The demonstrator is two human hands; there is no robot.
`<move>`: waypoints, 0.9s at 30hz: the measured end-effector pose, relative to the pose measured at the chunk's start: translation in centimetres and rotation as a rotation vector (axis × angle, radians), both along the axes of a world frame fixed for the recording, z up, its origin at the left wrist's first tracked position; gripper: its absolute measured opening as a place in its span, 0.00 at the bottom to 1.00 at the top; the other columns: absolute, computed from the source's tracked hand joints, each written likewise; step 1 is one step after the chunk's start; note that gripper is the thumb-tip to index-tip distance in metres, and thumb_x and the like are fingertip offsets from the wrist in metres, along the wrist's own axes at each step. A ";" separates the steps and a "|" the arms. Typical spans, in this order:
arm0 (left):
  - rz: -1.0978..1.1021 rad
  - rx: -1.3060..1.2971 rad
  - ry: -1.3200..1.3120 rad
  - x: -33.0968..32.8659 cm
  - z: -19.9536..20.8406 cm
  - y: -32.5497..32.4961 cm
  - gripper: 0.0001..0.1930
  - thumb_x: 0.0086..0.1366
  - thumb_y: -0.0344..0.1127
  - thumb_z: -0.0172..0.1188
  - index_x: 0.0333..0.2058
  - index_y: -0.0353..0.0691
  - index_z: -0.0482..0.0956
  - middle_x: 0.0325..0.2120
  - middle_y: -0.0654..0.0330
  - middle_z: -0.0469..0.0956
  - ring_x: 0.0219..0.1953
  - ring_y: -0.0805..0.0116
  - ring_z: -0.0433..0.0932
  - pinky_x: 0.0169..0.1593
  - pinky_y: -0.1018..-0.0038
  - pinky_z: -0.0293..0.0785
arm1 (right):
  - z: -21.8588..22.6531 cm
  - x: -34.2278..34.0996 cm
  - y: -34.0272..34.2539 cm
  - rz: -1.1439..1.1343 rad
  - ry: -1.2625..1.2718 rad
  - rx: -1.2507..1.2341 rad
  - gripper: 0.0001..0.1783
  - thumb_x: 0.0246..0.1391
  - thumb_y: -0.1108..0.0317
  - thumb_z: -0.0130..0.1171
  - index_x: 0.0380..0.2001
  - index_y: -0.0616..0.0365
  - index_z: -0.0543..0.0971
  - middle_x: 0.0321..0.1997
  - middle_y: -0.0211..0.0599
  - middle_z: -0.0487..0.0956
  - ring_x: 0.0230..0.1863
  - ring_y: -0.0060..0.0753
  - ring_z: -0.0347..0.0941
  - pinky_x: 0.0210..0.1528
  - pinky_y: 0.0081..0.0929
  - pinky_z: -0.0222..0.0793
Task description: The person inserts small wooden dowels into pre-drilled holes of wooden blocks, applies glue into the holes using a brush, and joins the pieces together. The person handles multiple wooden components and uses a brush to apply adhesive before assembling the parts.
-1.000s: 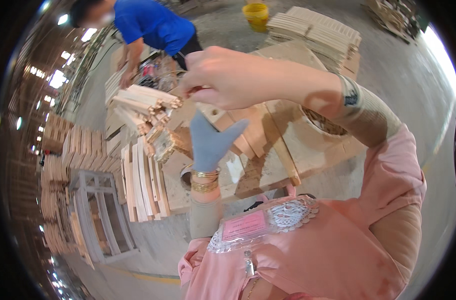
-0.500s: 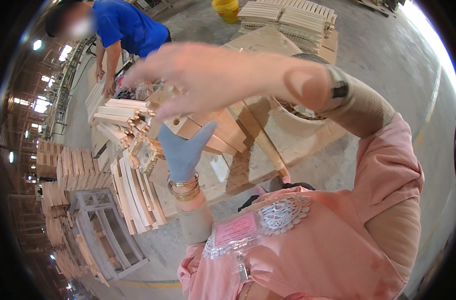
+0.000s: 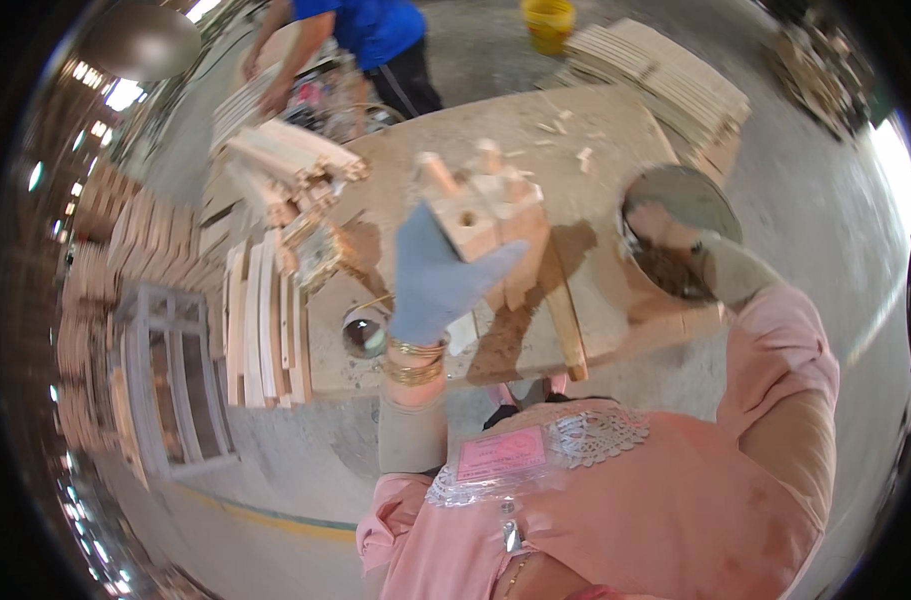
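My left hand (image 3: 437,280), in a grey-blue glove, is closed round a bundle of wooden bars (image 3: 500,212) above the table. One bar end shows a round hole, and short pegs (image 3: 437,172) stick up from the bundle's far side. My bare right hand (image 3: 667,228) reaches down into a round bucket (image 3: 727,205) at the right of the table. Its fingers are blurred among the brownish contents, so their grip is unclear. A long wooden stick (image 3: 565,325) lies between bundle and bucket, running to the table's near edge.
Cut wooden bars (image 3: 265,330) lie stacked on the table's left, with more pieces (image 3: 290,160) behind. A small round container (image 3: 365,332) sits near my left wrist. Across the table a person in blue (image 3: 375,30) works. Slats (image 3: 655,75) and a yellow bucket (image 3: 548,25) are beyond.
My right hand has swung from in front of the bundle to the right, down into the bucket. My view has shifted; the left hand still grips the wooden bars.
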State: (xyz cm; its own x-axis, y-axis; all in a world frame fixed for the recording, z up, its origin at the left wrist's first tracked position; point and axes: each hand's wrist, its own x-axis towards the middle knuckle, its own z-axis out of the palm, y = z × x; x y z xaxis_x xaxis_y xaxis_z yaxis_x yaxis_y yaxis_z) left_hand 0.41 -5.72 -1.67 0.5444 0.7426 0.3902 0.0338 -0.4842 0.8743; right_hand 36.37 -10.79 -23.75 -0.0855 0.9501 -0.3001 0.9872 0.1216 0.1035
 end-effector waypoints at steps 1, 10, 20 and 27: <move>0.028 0.028 0.012 0.0 0.1 0.0 0.24 0.45 0.34 0.70 0.42 0.33 0.74 0.33 0.59 0.80 0.33 0.75 0.78 0.37 0.78 0.74 | 0.6 -0.3 -0.2 0.064 -0.007 -0.028 0.09 0.45 0.73 0.50 0.26 0.61 0.80 0.29 0.49 0.79 0.35 0.51 0.77 0.36 0.41 0.73; -0.007 -0.035 -0.029 -0.6 0.2 0.5 0.25 0.45 0.36 0.70 0.42 0.33 0.73 0.35 0.57 0.80 0.37 0.72 0.78 0.41 0.76 0.73 | 2.0 -1.5 -0.8 -0.226 0.045 0.071 0.09 0.44 0.75 0.50 0.26 0.63 0.79 0.37 0.55 0.77 0.41 0.51 0.75 0.42 0.40 0.72; 0.031 0.044 -0.055 -0.7 -0.5 1.2 0.26 0.45 0.39 0.70 0.42 0.34 0.73 0.34 0.55 0.79 0.36 0.68 0.79 0.40 0.73 0.73 | 23.9 -7.0 -2.7 -0.440 0.890 0.309 0.12 0.43 0.71 0.60 0.34 0.62 0.78 0.28 0.31 0.78 0.29 0.21 0.72 0.33 0.19 0.68; 0.024 0.079 -0.066 -0.3 -1.4 1.7 0.28 0.44 0.42 0.70 0.42 0.35 0.73 0.34 0.53 0.79 0.36 0.63 0.78 0.41 0.72 0.73 | 33.4 -17.6 -1.1 0.376 1.004 0.943 0.08 0.48 0.71 0.61 0.33 0.60 0.79 0.32 0.30 0.77 0.31 0.20 0.71 0.34 0.18 0.67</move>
